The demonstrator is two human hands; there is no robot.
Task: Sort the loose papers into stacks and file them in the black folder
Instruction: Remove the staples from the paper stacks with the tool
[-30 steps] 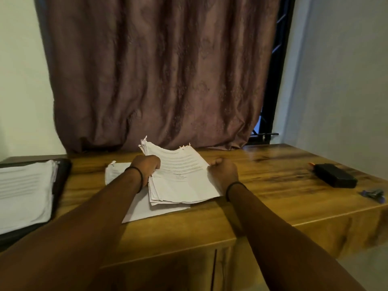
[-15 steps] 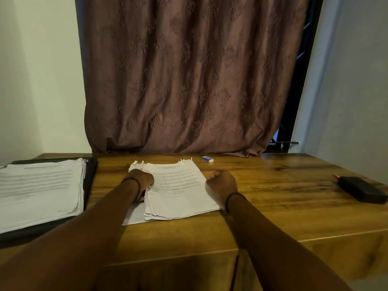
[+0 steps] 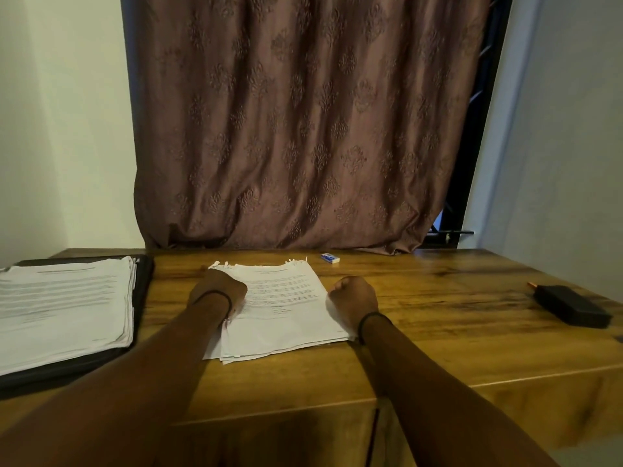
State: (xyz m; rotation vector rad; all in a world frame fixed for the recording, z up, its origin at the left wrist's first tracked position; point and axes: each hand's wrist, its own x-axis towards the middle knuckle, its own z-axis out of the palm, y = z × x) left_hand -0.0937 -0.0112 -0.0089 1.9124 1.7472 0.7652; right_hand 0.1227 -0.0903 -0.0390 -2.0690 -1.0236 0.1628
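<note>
From your head camera, your left hand (image 3: 217, 291) gripped the left edge of the stack of white printed papers (image 3: 286, 318), fingers curled onto it. Your right hand (image 3: 354, 298), knuckles up, was closed on the stack's right edge. The stack lay flat on the glossy brown wooden table (image 3: 438, 335), over a loose white sheet (image 3: 210, 352). At the left, the flat black folder (image 3: 145, 281) carried a second pile of white printed pages (image 3: 64, 308). A small white-and-blue eraser (image 3: 330, 258) lay beyond the stack, near the patterned brown curtain (image 3: 303, 129). A black rectangular case (image 3: 571, 308) sat well apart on the right.
</note>
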